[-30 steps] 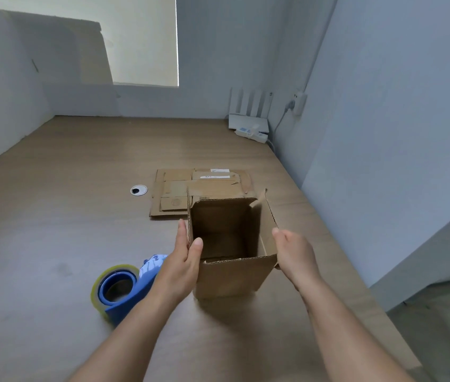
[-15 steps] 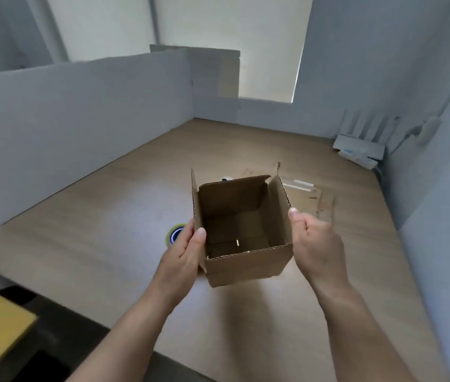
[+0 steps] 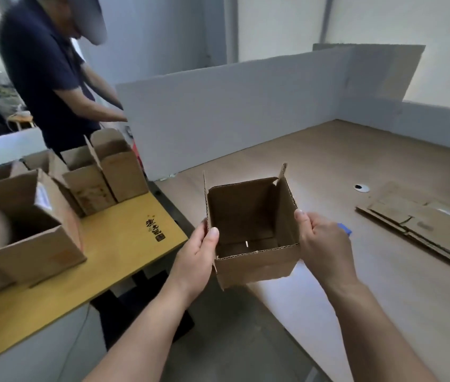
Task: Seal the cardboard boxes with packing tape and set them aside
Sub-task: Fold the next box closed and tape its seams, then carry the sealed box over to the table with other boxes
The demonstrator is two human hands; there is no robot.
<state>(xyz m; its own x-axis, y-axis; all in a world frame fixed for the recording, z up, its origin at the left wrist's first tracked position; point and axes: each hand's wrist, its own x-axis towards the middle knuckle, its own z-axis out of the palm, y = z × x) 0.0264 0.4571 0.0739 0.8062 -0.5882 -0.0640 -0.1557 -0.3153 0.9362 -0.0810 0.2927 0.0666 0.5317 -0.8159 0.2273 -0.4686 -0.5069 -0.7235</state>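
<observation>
Wood desk (image 3: 356,161) on R, yellow table (image 3: 113,244) on L w/ open cartons (image 3: 25,238) on it. The box (image 3: 248,224), top open & flaps up, is in the air over the desk's near-left edge. L hand (image 3: 196,255) & R hand (image 3: 320,244) grip its sides, thumbs at the rim.

The pale wood-grain table (image 3: 383,285) bears flattened brown cardboard sheets (image 3: 425,224) at three o'clock, with a round white cable grommet (image 3: 361,188) near them. At nine o'clock, a yellow tabletop (image 3: 113,252) carries open brown cardboard boxes (image 3: 25,244).

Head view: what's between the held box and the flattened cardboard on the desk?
In the head view: the right hand gripping the box, a blue sliver behind it, then bare desk up to the flattened cardboard.
</observation>
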